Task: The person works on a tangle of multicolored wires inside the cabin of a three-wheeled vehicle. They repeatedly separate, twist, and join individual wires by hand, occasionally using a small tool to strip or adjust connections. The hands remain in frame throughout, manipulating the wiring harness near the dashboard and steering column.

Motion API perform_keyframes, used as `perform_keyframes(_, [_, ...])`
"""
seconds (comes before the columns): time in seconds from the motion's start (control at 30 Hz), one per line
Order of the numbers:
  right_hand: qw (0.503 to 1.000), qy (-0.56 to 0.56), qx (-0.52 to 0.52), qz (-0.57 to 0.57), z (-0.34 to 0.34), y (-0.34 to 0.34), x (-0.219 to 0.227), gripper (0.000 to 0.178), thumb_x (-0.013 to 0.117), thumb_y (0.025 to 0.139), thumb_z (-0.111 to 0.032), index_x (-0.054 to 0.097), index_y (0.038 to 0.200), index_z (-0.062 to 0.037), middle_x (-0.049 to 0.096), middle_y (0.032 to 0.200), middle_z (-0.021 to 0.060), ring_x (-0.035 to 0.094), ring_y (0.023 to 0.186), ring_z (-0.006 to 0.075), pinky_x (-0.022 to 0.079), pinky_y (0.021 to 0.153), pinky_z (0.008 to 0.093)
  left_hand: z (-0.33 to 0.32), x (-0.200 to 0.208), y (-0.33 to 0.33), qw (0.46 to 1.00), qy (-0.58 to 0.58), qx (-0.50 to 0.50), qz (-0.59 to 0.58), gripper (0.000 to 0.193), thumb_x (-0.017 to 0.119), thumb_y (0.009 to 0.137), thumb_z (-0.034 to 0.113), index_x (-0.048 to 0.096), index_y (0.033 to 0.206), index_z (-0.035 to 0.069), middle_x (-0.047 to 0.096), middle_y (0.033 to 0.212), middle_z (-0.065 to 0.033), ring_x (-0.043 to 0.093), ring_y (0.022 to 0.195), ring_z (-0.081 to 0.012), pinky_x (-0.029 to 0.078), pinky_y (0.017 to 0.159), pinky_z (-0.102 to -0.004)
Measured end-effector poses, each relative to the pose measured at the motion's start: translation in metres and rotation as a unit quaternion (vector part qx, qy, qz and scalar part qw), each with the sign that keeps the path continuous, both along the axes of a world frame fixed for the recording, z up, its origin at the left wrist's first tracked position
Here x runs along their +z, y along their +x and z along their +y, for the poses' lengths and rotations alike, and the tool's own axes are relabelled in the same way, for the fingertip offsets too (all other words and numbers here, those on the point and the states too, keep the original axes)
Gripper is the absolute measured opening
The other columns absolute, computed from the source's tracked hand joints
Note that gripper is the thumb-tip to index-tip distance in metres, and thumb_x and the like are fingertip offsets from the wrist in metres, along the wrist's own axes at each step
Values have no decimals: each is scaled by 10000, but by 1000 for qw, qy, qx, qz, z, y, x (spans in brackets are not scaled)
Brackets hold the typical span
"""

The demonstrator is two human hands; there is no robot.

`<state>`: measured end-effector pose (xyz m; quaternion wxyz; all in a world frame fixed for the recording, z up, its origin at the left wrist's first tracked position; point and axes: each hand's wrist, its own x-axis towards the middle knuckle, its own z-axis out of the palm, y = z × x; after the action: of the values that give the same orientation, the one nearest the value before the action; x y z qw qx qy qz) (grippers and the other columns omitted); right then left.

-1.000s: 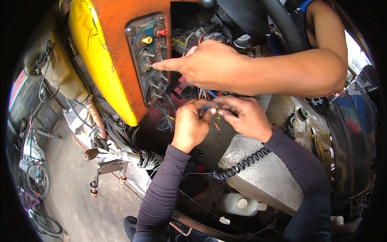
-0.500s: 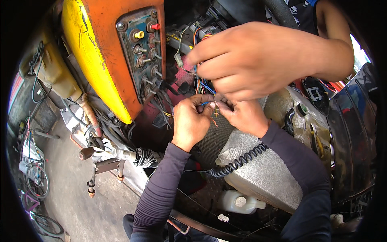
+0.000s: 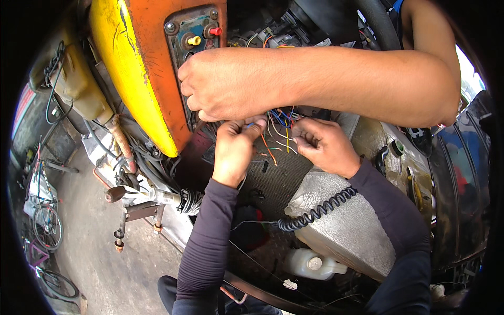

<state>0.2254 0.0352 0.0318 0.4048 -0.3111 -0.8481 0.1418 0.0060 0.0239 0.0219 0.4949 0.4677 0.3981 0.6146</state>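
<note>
My left hand (image 3: 232, 153) is closed in a pinch, with a short length of blue wire (image 3: 251, 126) showing between its thumb and finger. My right hand (image 3: 329, 147) has its fingers curled at the edge of a bundle of thin coloured wires (image 3: 283, 116); what they grip, if anything, cannot be made out. Between my hands hang loose ends, among them an orange wire (image 3: 269, 149) and a yellow wire (image 3: 287, 140). Another person's arm (image 3: 336, 79) crosses above my hands from the right, and its fist covers much of the switch panel (image 3: 202, 26).
An orange and yellow console (image 3: 149, 68) stands at the upper left. Below my right forearm lie a black coiled cord (image 3: 317, 210) and a silver padded cover (image 3: 352, 231). A translucent plastic jug (image 3: 315, 263) sits lower down. A lever with a brown knob (image 3: 115, 194) juts out at left.
My hands have moved apart, the left one to the left and the right one slightly right. The other person's hand has swung left from over the wires to the switch panel.
</note>
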Motion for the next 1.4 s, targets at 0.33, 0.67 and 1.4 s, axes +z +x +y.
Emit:
perform_keyframes(0.33, [995,-85,-9,51,0,-2,0,107,720,937,-50,652,1007,-5,680,792,90,636,678,110,521,643,311,0,-12,6,959,187,24,213,174,719,933,31,747,1093,-32,734,803,-74,648,703,-92,528,653,-288])
perform_keyframes(0.67, [990,-109,-1,89,8,-2,-12,112,722,942,-64,653,1002,1,682,780,70,618,677,103,520,647,301,-9,-13,4,913,243,95,312,139,760,968,74,767,1064,-28,725,823,-56,592,699,-59,503,656,-258])
perform_keyframes(1.4, [939,-290,74,169,2,-2,-1,119,647,1007,27,637,1115,-24,664,925,-1,637,800,57,559,707,236,4,-36,26,957,170,69,223,128,702,1006,30,733,1095,-57,758,916,-48,657,819,-65,536,724,-247])
